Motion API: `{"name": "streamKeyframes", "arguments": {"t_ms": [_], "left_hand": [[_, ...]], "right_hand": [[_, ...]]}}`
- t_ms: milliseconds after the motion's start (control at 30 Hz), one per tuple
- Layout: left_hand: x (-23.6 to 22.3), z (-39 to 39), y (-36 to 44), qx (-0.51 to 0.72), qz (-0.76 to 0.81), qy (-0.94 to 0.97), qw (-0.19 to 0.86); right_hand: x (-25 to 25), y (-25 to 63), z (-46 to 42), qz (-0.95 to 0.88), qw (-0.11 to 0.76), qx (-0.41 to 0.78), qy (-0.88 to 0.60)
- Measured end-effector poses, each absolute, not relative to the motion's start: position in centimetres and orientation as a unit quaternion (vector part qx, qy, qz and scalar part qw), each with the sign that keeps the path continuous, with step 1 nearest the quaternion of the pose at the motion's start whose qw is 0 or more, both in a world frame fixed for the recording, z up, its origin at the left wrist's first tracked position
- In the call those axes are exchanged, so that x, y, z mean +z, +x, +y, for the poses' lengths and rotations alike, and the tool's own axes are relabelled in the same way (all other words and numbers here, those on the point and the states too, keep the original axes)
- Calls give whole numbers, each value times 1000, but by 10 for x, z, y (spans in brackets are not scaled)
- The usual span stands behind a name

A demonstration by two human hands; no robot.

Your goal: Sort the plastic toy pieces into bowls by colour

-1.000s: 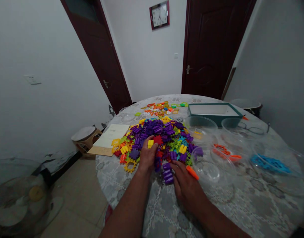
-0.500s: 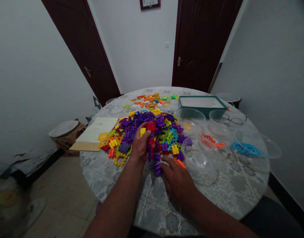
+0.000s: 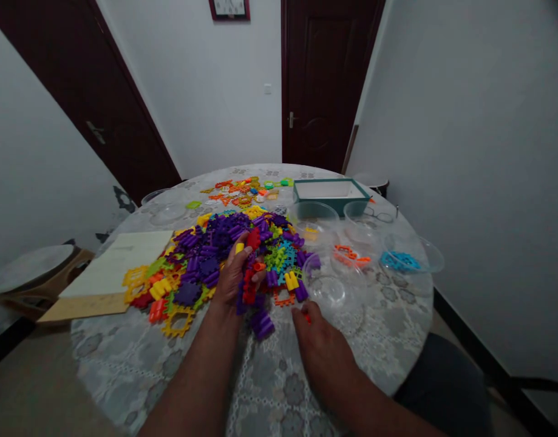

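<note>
My left hand [image 3: 231,282] is closed around several plastic building pieces, among them a red toothed piece [image 3: 254,238] and a yellow piece [image 3: 239,248]. It is held over the front of a big mixed pile [image 3: 228,233], mostly purple. Below its fingers is a cluster of purple ribbed pieces [image 3: 262,325]; whether they touch the hand I cannot tell. To the right, low over the tablecloth, my right hand [image 3: 324,346] has its fingers closed on a small orange-red piece [image 3: 308,318], mostly covered by the fingers. A flat orange toothed piece [image 3: 284,297] lies just beyond it.
Clear plastic bowls stand on the right; one bowl [image 3: 413,252] holds blue pieces [image 3: 399,261], and orange pieces [image 3: 351,256] show in another. Behind them is a green-edged box [image 3: 331,197]. Paper sheets [image 3: 117,261] lie left. Flat pieces [image 3: 242,193] are scattered at the back.
The view has swung right, so the table appears farther left. My right hand has come away from the purple pieces and now has an orange-red piece in its fingers. My left hand still holds its pieces.
</note>
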State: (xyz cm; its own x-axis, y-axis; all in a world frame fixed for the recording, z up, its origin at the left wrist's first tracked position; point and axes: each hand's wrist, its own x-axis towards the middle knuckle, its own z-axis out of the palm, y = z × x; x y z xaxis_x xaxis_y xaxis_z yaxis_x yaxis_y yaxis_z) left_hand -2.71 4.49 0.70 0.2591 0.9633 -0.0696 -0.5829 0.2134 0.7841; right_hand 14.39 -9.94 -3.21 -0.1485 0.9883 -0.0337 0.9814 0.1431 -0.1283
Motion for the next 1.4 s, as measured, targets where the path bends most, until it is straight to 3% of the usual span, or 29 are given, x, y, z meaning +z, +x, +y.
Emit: {"name": "streamKeyframes", "arguments": {"t_ms": [333, 500, 633, 767, 933, 1167, 1400], "left_hand": [[6, 39, -18, 552, 338, 344, 681], [0, 35, -13, 549, 356, 364, 663], [-1, 32, -11, 543, 365, 383, 652], [1, 29, -10, 529, 382, 404, 641], [3, 27, -9, 518, 405, 436, 614], [3, 21, -4, 478, 408, 494, 600], [3, 17, -1, 418, 406, 553, 596]], "right_hand": [[-15, 166, -110, -792, 17, 175, -584], [47, 203, -102, -822, 146, 279, -474], [84, 252, -53, -791, 252, 162, -533], [69, 298, 11, -713, 305, 47, -629], [38, 314, 36, -625, 363, 29, -690], [54, 258, -10, -735, 368, 137, -553], [39, 213, -22, -800, 338, 120, -480]]}}
